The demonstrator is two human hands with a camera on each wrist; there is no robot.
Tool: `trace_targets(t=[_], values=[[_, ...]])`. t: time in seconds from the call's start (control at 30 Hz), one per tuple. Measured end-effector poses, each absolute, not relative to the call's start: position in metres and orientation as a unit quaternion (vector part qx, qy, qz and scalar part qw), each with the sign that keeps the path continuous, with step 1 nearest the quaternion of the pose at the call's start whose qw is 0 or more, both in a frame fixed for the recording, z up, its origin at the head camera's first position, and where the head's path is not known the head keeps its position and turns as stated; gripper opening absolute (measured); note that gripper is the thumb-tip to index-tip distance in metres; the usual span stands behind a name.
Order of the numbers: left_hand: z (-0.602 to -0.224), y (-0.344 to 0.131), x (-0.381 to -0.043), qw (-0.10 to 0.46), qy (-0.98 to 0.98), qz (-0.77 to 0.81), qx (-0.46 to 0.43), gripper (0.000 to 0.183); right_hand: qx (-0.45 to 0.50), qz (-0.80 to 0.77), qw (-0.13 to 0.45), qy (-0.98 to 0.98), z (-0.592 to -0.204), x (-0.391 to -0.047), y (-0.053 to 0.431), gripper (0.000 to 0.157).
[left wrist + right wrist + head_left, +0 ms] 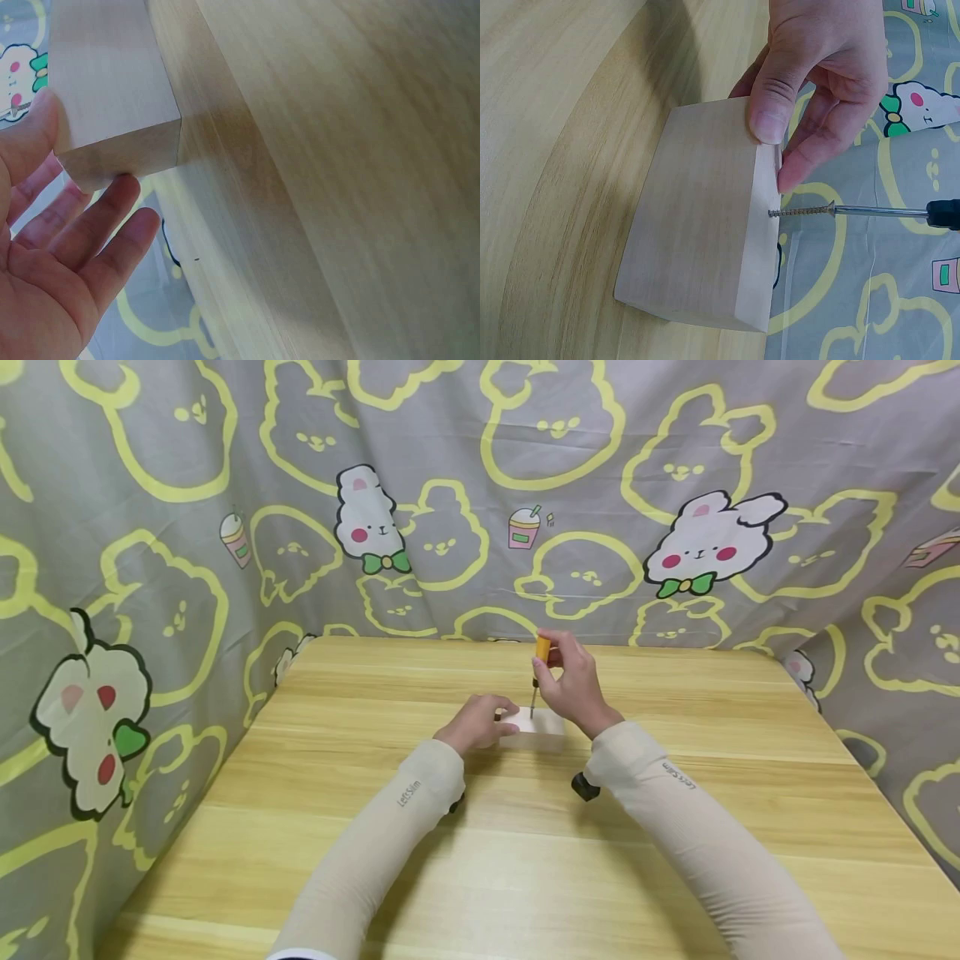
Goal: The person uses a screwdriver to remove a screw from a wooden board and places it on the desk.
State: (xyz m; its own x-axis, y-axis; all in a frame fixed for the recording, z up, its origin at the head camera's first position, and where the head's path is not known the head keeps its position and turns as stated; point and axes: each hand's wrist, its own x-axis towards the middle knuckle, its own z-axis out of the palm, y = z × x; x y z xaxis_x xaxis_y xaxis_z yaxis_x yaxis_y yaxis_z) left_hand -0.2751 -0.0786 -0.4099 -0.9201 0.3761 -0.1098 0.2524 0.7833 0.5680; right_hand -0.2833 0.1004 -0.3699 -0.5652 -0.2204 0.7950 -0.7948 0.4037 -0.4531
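Observation:
A pale wooden block stands on the table, its smooth sides and squared edges showing close up in the right wrist view. My left hand grips the block's left end, with the thumb on one side and fingers round the other. A threaded screw stands with its tip in the block's narrow top face, most of its thread exposed. In my right hand is a screwdriver with a yellow handle, held upright between thumb and fingers. Its metal shaft meets the screw's head.
The wood-grain table spreads out around both forearms. A grey curtain with cartoon animals hangs behind the table and along its sides. Beneath the right wrist shows a small black device.

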Motion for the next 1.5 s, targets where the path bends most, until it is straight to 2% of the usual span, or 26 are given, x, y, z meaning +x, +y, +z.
trace_targets(t=[0.53, 0.77, 1.1, 1.5], values=[[-0.4098, -0.0812, -0.2748, 0.111, 0.936, 0.289, 0.167, 0.038, 0.321, 0.411, 0.361, -0.773, -0.37, -0.2849, 0.0985, 0.035], [-0.4101, -0.0808, -0.2748, 0.108, 0.937, 0.287, 0.166, 0.038, 0.314, 0.428, 0.346, -0.774, -0.368, -0.2841, 0.0993, 0.029], [-0.412, -0.0805, -0.2759, 0.105, 0.937, 0.288, 0.167, 0.038, 0.335, 0.427, 0.337, -0.769, -0.366, -0.2838, 0.0992, 0.03], [-0.4102, -0.0798, -0.2739, 0.111, 0.937, 0.291, 0.161, 0.039, 0.314, 0.416, 0.336, -0.784, -0.3627, -0.2828, 0.1003, 0.028]])
